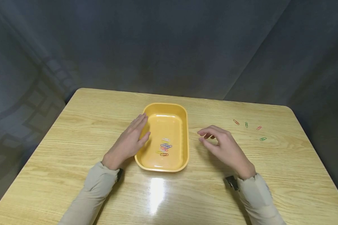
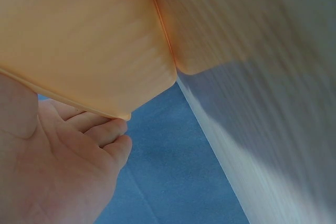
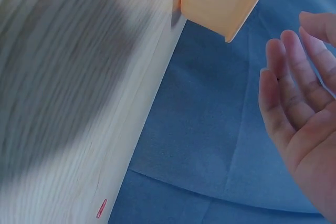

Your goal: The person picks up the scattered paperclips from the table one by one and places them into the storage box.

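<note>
A yellow rectangular tray (image 1: 186, 137) stands on the table, with several coloured paper clips (image 1: 164, 147) lying together in its near half. My left hand (image 1: 128, 140) rests at the tray's left rim, its fingers extended along the edge and the thumb reaching over the inside. In the left wrist view, the fingertips (image 2: 121, 127) lie against the rim. To the right of the tray hovers my right hand (image 1: 225, 145), fingers loosely bent and apart from the thumb. Nothing shows between those fingers in the right wrist view.
Farther right on the wooden table (image 1: 214, 193) lie a red paper clip (image 1: 236, 122), a green paper clip (image 1: 246, 124), a pink paper clip (image 1: 259, 128) and another green paper clip (image 1: 263, 139), spaced apart. Dark cloth (image 1: 157, 47) hangs behind the table.
</note>
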### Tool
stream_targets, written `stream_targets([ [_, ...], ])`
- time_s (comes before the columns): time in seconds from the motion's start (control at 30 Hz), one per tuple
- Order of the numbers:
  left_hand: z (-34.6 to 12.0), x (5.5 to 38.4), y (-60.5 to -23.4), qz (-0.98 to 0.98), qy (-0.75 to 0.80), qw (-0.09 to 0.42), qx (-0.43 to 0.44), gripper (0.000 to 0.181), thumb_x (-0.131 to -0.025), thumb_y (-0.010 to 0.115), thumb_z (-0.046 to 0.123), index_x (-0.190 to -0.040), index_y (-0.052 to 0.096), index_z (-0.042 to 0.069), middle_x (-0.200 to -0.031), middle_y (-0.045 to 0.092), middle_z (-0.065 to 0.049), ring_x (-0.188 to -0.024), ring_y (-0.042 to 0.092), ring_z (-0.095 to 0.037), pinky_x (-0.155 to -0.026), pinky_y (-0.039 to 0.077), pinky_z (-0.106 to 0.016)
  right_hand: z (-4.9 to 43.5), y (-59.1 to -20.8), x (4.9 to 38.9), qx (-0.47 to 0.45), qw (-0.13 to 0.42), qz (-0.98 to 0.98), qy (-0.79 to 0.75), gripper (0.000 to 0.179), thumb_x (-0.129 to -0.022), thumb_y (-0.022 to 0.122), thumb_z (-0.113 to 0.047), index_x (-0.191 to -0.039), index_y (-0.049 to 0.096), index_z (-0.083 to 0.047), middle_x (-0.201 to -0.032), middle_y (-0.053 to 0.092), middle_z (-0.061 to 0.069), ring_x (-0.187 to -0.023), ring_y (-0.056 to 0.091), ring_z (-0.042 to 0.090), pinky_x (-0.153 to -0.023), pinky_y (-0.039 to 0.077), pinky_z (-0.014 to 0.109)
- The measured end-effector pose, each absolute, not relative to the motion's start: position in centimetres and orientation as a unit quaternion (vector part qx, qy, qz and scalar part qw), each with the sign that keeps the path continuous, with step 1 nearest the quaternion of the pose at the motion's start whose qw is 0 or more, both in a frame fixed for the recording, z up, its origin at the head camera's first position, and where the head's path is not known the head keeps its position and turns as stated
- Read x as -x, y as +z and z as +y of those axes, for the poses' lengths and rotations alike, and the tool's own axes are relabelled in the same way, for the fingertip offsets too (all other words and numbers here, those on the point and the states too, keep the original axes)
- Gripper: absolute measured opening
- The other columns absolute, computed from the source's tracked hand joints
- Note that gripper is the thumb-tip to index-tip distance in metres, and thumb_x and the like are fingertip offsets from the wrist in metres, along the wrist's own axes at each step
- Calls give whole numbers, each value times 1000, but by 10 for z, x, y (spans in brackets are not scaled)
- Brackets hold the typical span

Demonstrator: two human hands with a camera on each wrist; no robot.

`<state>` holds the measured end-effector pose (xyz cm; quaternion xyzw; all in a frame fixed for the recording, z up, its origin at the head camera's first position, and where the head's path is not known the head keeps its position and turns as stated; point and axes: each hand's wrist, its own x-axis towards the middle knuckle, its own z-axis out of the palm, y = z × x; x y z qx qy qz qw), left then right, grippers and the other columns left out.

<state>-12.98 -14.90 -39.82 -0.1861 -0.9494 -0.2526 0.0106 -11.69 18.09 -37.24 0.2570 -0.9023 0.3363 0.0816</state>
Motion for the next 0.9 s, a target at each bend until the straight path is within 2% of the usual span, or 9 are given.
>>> stream_targets([
  [0.23,-149,129,-399,-950,-250,6,185,64,-104,48,29,-153,27,-5,-164,21,-20,-153,19,-35,-127,20,-50,183,-374,118,-258,91,-905,327,16,-89,74,-10,-105,72,-13,-100,73,-3,-87,67,13,-68,56,29],
  [0.53,-148,131,-398,-948,-252,14,192,63,-103,49,28,-152,29,-6,-163,22,-20,-152,22,-36,-127,21,-51,191,-374,120,-259,106,-905,320,17,-88,74,-9,-105,72,-10,-100,73,4,-86,68,16,-71,57,34],
  [0.9,-149,130,-398,-949,-253,8,188,64,-103,49,28,-153,27,-6,-164,20,-20,-152,20,-38,-126,20,-53,202,-371,122,-232,114,-913,316,17,-89,73,-9,-106,71,-10,-100,73,7,-87,68,19,-62,53,27],
])
